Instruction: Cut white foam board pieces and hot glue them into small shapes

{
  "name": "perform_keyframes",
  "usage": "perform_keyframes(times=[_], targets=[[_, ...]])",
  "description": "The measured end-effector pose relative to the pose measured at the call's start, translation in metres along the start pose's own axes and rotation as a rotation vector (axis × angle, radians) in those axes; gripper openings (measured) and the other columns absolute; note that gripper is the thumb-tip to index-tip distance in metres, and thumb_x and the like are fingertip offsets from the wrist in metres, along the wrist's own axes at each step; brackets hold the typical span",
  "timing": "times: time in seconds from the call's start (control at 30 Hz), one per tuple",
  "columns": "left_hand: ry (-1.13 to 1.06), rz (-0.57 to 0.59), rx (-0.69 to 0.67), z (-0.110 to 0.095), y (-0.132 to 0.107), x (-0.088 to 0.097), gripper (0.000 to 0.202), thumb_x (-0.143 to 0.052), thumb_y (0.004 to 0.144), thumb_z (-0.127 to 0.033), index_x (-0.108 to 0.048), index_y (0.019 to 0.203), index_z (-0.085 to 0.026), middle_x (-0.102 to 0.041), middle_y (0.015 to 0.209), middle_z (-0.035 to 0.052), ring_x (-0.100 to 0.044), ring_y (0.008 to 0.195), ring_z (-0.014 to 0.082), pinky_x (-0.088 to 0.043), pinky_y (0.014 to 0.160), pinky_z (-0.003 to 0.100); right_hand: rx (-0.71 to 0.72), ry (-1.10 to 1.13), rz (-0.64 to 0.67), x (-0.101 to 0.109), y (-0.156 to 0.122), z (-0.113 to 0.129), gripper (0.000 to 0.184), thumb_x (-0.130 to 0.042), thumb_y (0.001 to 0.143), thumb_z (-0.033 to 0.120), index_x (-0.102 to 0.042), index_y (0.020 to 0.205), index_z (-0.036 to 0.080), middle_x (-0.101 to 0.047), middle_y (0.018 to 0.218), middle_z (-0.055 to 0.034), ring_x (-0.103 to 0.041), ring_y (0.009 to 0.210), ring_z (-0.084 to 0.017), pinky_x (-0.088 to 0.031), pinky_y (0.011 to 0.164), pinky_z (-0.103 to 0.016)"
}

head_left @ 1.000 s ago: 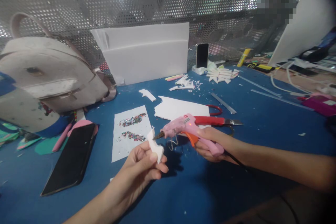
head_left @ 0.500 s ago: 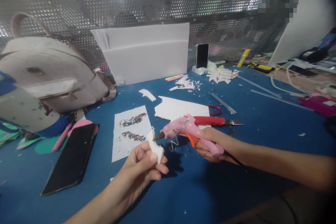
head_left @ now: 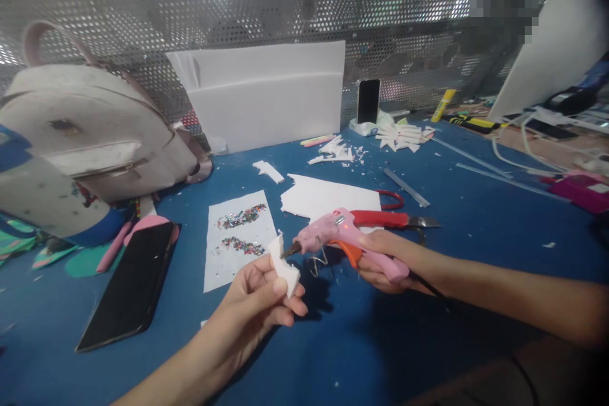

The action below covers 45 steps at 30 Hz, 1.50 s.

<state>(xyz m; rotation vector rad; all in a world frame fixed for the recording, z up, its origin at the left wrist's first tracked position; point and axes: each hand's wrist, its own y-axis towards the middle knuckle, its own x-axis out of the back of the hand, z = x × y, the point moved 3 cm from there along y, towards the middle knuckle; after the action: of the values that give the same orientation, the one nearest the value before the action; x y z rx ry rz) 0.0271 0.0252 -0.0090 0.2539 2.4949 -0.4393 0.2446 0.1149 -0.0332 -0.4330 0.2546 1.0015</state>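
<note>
My left hand (head_left: 257,304) pinches a small white foam piece (head_left: 282,264) between thumb and fingers, just above the blue table (head_left: 361,342). My right hand (head_left: 386,261) grips a pink glue gun (head_left: 347,240) by its handle, a finger at the orange trigger. The gun's dark nozzle touches the upper edge of the foam piece. A black cord runs back from the gun under my right forearm.
A paper sheet with glitter (head_left: 239,236) lies beyond my left hand, a black phone (head_left: 130,285) to its left. Red-handled scissors (head_left: 394,219) and a white foam sheet (head_left: 328,196) lie behind the gun. A grey backpack (head_left: 90,133) stands at left, foam boards (head_left: 266,95) at the back.
Both hands and the glue gun have shifted very slightly right; the nozzle stays against the foam piece. Otherwise nothing has visibly changed.
</note>
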Motion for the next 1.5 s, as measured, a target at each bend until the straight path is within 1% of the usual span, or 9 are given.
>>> perform_keyframes(times=[0.13, 0.3, 0.43, 0.57, 0.8, 0.97, 1.03, 1.2, 1.5], targets=[[0.002, 0.003, -0.005, -0.002, 0.001, 0.000, 0.019, -0.080, 0.076, -0.026, -0.068, 0.078, -0.011, -0.066, 0.065, 0.0008, -0.060, 0.051, 0.0033, -0.047, 0.048, 0.006, -0.041, -0.006, -0.035, -0.001, -0.001, 0.002, 0.050, -0.045, 0.095, 0.049, -0.048, 0.060, 0.014, -0.035, 0.045, 0.0068, -0.026, 0.035, -0.003, -0.016, 0.035, -0.017], [0.019, 0.018, -0.007, -0.005, 0.001, -0.002, 0.020, -0.080, 0.075, -0.026, -0.067, 0.078, -0.011, -0.066, 0.066, 0.0013, -0.061, 0.053, 0.0044, -0.049, 0.051, 0.008, -0.052, -0.030, -0.013, -0.005, -0.003, 0.007, 0.052, -0.046, 0.094, 0.053, -0.045, 0.060, 0.015, -0.035, 0.046, 0.0070, -0.024, 0.036, -0.003, -0.014, 0.035, -0.018], [0.033, 0.032, -0.031, -0.004, 0.001, -0.002, 0.017, -0.077, 0.078, -0.025, -0.067, 0.079, -0.011, -0.066, 0.066, 0.0015, -0.061, 0.053, 0.0045, -0.048, 0.051, 0.008, -0.048, -0.059, -0.013, -0.008, -0.005, 0.013, 0.053, -0.045, 0.095, 0.054, -0.043, 0.058, 0.015, -0.033, 0.045, 0.0075, -0.022, 0.036, -0.003, -0.013, 0.036, -0.019], [0.054, 0.048, -0.074, -0.004, 0.001, 0.000, 0.012, -0.075, 0.081, -0.022, -0.067, 0.084, -0.013, -0.068, 0.070, 0.0016, -0.063, 0.058, 0.0057, -0.049, 0.054, 0.010, -0.051, -0.048, -0.007, -0.011, -0.005, 0.016, 0.053, -0.047, 0.094, 0.054, -0.042, 0.057, 0.016, -0.031, 0.045, 0.0081, -0.022, 0.036, -0.003, -0.014, 0.037, -0.019], [0.095, 0.062, -0.096, -0.005, 0.002, 0.001, 0.011, -0.073, 0.082, -0.022, -0.067, 0.085, -0.013, -0.068, 0.073, 0.0018, -0.064, 0.060, 0.0068, -0.050, 0.055, 0.012, -0.067, 0.004, -0.009, -0.006, -0.004, 0.009, 0.050, -0.046, 0.095, 0.051, -0.045, 0.061, 0.015, -0.034, 0.048, 0.0071, -0.022, 0.037, -0.003, -0.014, 0.036, -0.018], [0.080, 0.045, -0.083, -0.004, 0.002, 0.003, 0.013, -0.073, 0.082, -0.022, -0.066, 0.087, -0.013, -0.068, 0.075, 0.0023, -0.064, 0.060, 0.0065, -0.050, 0.055, 0.011, -0.143, 0.111, 0.032, -0.004, -0.003, 0.005, 0.051, -0.046, 0.093, 0.055, -0.046, 0.063, 0.014, -0.034, 0.049, 0.0079, -0.018, 0.035, -0.002, -0.014, 0.033, -0.016], [0.080, 0.042, -0.082, -0.004, 0.002, 0.003, 0.014, -0.074, 0.082, -0.023, -0.066, 0.087, -0.013, -0.067, 0.075, 0.0022, -0.063, 0.059, 0.0065, -0.050, 0.054, 0.012, -0.160, 0.133, 0.053, -0.003, -0.003, 0.005, 0.051, -0.045, 0.093, 0.056, -0.046, 0.062, 0.015, -0.035, 0.048, 0.0074, -0.018, 0.034, -0.002, -0.013, 0.032, -0.015], [0.083, 0.019, -0.083, -0.005, 0.002, 0.002, 0.014, -0.074, 0.081, -0.023, -0.066, 0.085, -0.012, -0.066, 0.072, 0.0018, -0.061, 0.057, 0.0061, -0.049, 0.054, 0.012, -0.152, 0.156, 0.057, -0.001, -0.002, 0.005, 0.052, -0.042, 0.095, 0.054, -0.045, 0.060, 0.015, -0.034, 0.046, 0.0078, -0.018, 0.033, -0.002, -0.014, 0.031, -0.015], [0.108, 0.041, -0.077, -0.005, 0.003, 0.000, 0.015, -0.074, 0.081, -0.024, -0.066, 0.082, -0.012, -0.065, 0.067, 0.0017, -0.061, 0.056, 0.0062, -0.048, 0.054, 0.012, -0.131, 0.140, 0.041, -0.004, -0.004, 0.005, 0.049, -0.044, 0.094, 0.053, -0.047, 0.064, 0.014, -0.032, 0.048, 0.0084, -0.018, 0.035, -0.001, -0.015, 0.033, -0.014]])
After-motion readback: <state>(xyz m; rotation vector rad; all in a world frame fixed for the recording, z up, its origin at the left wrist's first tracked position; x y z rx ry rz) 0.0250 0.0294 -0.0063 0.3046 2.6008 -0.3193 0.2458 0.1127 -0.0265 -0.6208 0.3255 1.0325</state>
